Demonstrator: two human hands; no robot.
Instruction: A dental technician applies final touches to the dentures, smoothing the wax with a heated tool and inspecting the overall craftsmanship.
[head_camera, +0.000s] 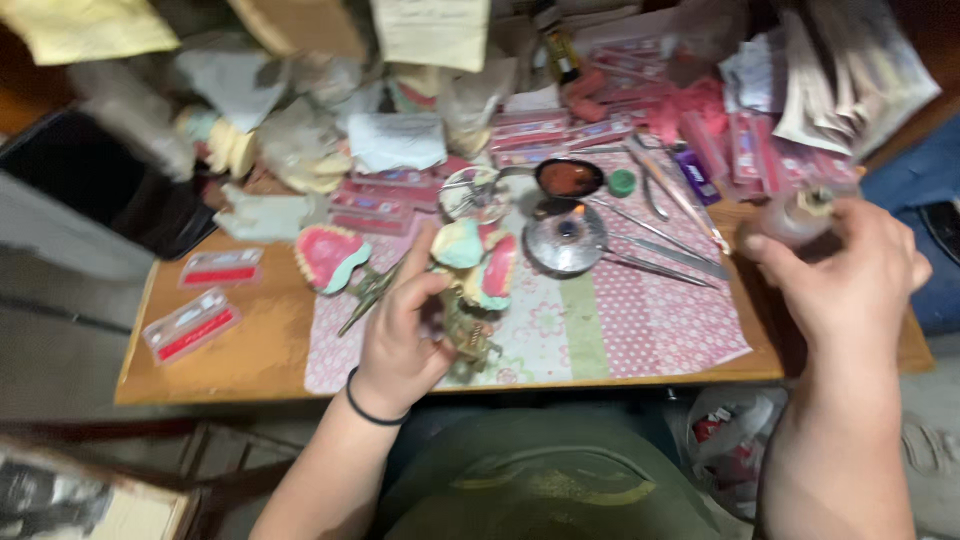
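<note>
A cluttered wooden workbench (250, 345) fills the view, its middle covered by a pink patterned cloth (640, 320) and its far side heaped with papers, plaster casts and flat pink packets. The left hand (400, 335), with a black band (372, 412) round its wrist, is closed around a brass-coloured dental articulator (465, 335) held just above the cloth's near edge; on the articulator sits a denture model (478, 262) in pale green and pink. Just left of it on the cloth lies a second pink and green denture model (330, 256). The right hand (850, 285) is raised over the bench's right end, fingers wrapped round a small glass bottle (795, 218) with a pale stopper. Between the hands stands a round metal spirit burner (563, 242) showing a small flame, with a dark bowl (568, 178) of reddish wax behind it and several long metal instruments (660, 250) lying beside it on the cloth. Two red and clear boxes (205, 300) rest at the bench's left end.
</note>
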